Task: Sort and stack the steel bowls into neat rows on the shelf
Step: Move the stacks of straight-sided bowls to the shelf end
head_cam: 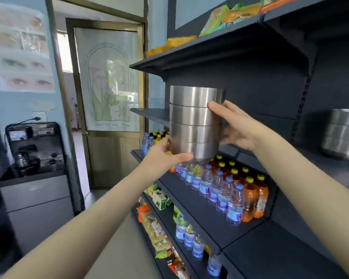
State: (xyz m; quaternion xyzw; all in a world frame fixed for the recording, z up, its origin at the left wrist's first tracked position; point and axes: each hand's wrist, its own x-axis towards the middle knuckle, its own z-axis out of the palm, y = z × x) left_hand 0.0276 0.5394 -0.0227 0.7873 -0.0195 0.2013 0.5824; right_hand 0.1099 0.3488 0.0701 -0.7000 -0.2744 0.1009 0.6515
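Observation:
A stack of several steel bowls (194, 123) is held up in front of the dark middle shelf (149, 114), its top bowl sitting slightly askew. My left hand (161, 158) cups the bottom bowl from below, with the thumb wrapped across its base. My right hand (236, 125) holds the stack's right side, thumb on the second bowl and fingers behind. A second stack of steel bowls (343, 133) stands on the same shelf at the far right.
Water and orange drink bottles (226, 190) fill the shelf below the bowls. Snack packets (226, 19) lie on the top shelf, more packets and bottles on the lower shelves. A door and a black coffee machine (36, 148) on a grey cabinet are at the left.

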